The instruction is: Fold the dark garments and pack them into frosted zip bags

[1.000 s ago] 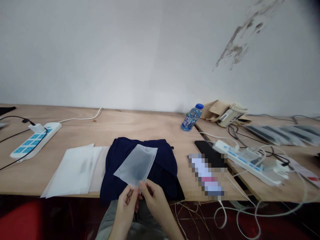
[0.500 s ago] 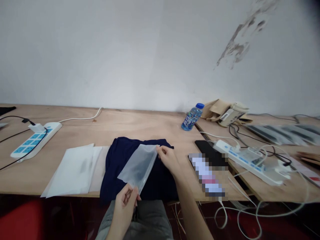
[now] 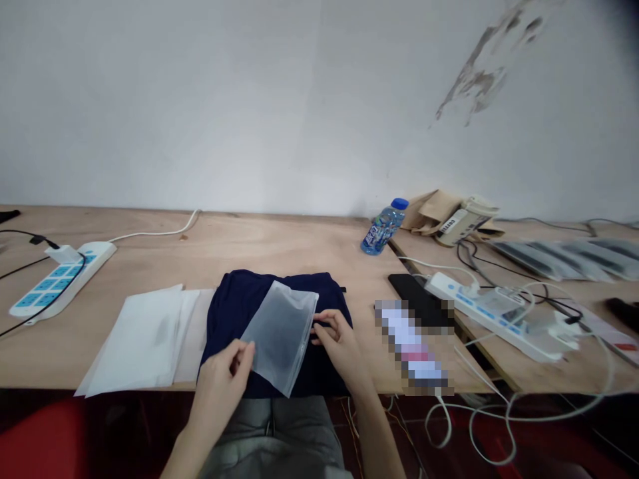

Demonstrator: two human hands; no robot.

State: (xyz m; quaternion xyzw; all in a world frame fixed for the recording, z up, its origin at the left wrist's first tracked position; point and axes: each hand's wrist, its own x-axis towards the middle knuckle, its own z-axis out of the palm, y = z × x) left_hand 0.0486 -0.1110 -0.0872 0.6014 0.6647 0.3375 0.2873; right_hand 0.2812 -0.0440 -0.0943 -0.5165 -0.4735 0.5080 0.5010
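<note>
A frosted, translucent zip bag (image 3: 282,332) lies slantwise over a dark navy folded cloth (image 3: 232,299), its zip edge toward the right. My left hand (image 3: 224,372) pinches the bag's lower left edge between thumb and fingers. Beside the zip edge is my right hand (image 3: 339,342), fingers bent and apart, with a gap between thumb and forefinger; whether the fingertips touch the bag is unclear. Left of the cloth, several similar frosted bags (image 3: 134,339) lie in an overlapping pile.
A white power strip (image 3: 60,283) lies at left, another (image 3: 494,316) at right among cables. A blue-capped bottle (image 3: 384,227) stands toward the back. A pixelated phone (image 3: 412,346) and a black flat object (image 3: 419,299) lie right of the cloth. Packed dark items (image 3: 564,259) lie far right.
My left hand has moved left and up, from the bag's lower corner to its left edge. My right hand has come off the upper corner and lower down; the bag has turned.
</note>
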